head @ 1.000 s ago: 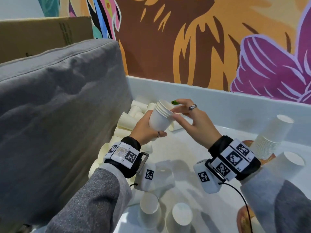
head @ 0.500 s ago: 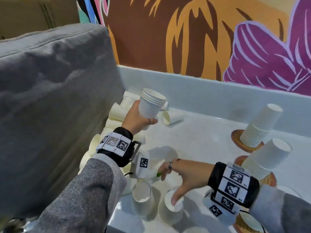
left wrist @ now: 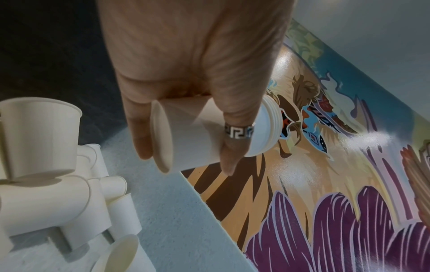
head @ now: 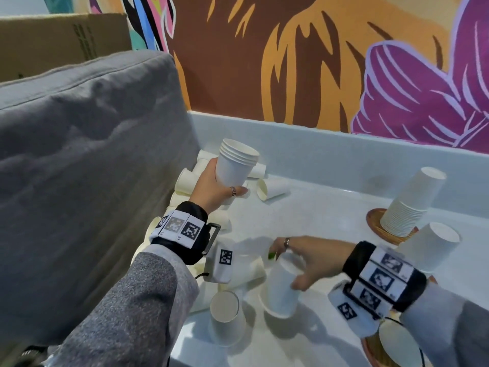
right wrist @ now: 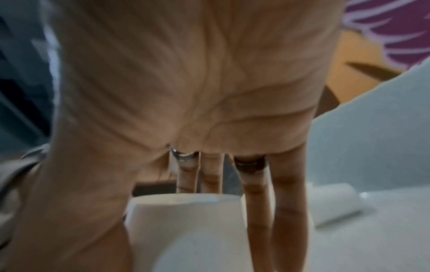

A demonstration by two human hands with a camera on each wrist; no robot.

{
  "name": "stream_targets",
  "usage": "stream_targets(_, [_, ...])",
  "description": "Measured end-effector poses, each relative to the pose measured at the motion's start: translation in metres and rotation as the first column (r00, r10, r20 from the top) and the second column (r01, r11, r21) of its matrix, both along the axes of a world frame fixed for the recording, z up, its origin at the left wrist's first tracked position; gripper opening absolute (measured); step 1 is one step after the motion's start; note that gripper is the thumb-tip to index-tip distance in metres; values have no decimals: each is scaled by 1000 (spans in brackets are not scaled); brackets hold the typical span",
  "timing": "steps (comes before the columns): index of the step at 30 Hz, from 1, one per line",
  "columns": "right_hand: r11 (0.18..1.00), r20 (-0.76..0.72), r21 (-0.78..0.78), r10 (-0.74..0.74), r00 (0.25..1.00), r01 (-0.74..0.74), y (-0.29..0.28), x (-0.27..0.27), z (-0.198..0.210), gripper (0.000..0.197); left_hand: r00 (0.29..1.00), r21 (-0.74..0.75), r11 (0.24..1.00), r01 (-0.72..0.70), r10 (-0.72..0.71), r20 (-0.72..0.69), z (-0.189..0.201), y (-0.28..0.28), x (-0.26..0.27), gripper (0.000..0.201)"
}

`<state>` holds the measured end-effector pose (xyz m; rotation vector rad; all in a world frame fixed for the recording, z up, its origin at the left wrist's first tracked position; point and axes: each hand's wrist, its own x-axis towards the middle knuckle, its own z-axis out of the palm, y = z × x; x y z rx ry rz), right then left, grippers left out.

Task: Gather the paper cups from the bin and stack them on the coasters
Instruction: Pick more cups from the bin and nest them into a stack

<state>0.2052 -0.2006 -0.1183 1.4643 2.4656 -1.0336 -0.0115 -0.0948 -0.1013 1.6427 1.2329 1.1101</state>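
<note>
My left hand point(head: 222, 186) point(left wrist: 186, 143) grips a nested stack of white paper cups point(head: 235, 162) point(left wrist: 209, 132), mouth up, above the pale counter. My right hand point(head: 293, 263) point(right wrist: 186, 211) grasps one upside-down paper cup point(head: 281, 290) point(right wrist: 188, 230) near the front, thumb on one side and fingers on the other. Another upside-down cup point(head: 227, 319) stands just left of it. A heap of loose cups point(head: 186, 181) point(left wrist: 46, 193) lies against the grey cushion. On the right, a tall inverted cup stack point(head: 412, 202) stands on a round wooden coaster point(head: 374, 221), with a second inverted cup point(head: 434, 245) in front of it.
A big grey cushion point(head: 87, 181) walls off the left side. A low pale ledge point(head: 344, 152) and a painted mural point(head: 291, 62) close the back. One cup point(head: 272, 189) lies on its side mid-counter. Another coaster with a cup point(head: 397, 345) sits at the bottom right.
My right hand left the stack held in my left hand, dropped to the front of the counter and closed round an upside-down cup, which is now tilted. The left hand stayed raised.
</note>
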Motion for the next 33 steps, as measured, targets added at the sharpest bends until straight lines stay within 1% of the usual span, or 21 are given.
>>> stream_targets(2, [989, -69, 102, -101, 992, 108, 9, 17, 22, 55, 999, 11, 1000, -19, 19, 45, 5, -3, -2, 58])
stream_targets(3, [970, -133, 154, -170, 976, 190, 13, 26, 33, 54, 997, 19, 1000, -21, 19, 75, 9, -5, -3, 55])
stream_targets(4, [936, -226, 195, -247, 942, 293, 17, 33, 41, 54, 994, 24, 1000, -14, 11, 107, 13, -7, -4, 53])
stream_targets(5, [887, -348, 220, -318, 882, 406, 20, 39, 49, 54, 990, 27, 1000, -3, -1, 142, 16, -10, -5, 50])
stream_targets(6, [827, -485, 221, -367, 794, 517, 24, 43, 54, 53, 982, 27, 1000, 12, -16, 186, 20, -13, -5, 46])
stream_targets(8, [711, -720, 140, -404, 564, 689, 29, 46, 55, 48, 960, 2, 999, 52, -50, 274, 25, -19, -4, 42])
stream_targets(9, [669, -799, 75, -404, 446, 740, 31, 43, 53, 45, 946, -14, 996, 84, -75, 314, 27, -22, -2, 44])
stream_targets(10, [641, -850, 10, -399, 345, 768, 33, 39, 50, 41, 930, -25, 992, 125, -108, 353, 29, -25, 0, 46])
stream_targets(11, [627, -878, -45, -396, 269, 778, 34, 33, 47, 39, 909, -27, 985, 173, -149, 390, 32, -28, 3, 46])
stream_targets(12, [625, -892, -89, -396, 217, 776, 34, 27, 42, 38, 886, -29, 974, 223, -190, 422, 34, -31, 5, 45])
stream_targets(13, [632, -898, -116, -396, 191, 766, 35, 20, 38, 38, 866, -35, 962, 272, -228, 445, 36, -34, 8, 46])
stream_targets(14, [643, -897, -128, -399, 188, 755, 35, 12, 35, 39, 848, -46, 945, 324, -268, 457, 39, -36, 10, 49])
stream_targets(16, [671, -889, -126, -404, 217, 730, 36, -1, 29, 41, 826, -72, 907, 414, -342, 448, 43, -39, 14, 58])
stream_targets(18, [691, -873, -114, -413, 260, 714, 37, -12, 27, 41, 823, -100, 894, 437, -353, 445, 46, -39, 16, 67])
stream_targets(21, [719, -827, -63, -426, 367, 692, 38, -18, 30, 43, 830, -108, 899, 425, -339, 442, 50, -38, 13, 75])
stream_targets(23, [770, -806, -59, -413, 425, 635, 39, -16, 35, 45, 831, -90, 891, 445, -374, 411, 51, -37, 9, 72])
stream_targets(25, [836, -805, -72, -371, 464, 544, 39, -14, 41, 49, 818, -87, 862, 500, -436, 375, 52, -37, 5, 63])
stream_targets(27, [878, -802, -61, -327, 500, 475, 43, -13, 46, 62, 804, -91, 839, 536, -474, 359, 54, -37, 4, 58])
stream_targets(29, [892, -802, -31, -292, 521, 451, 46, -12, 49, 77, 793, -100, 823, 560, -496, 353, 55, -37, 5, 59])
stream_targets(33, [880, -808, 35, -254, 531, 474, 50, -16, 48, 86, 807, -106, 825, 556, -504, 309, 54, -38, 7, 65])
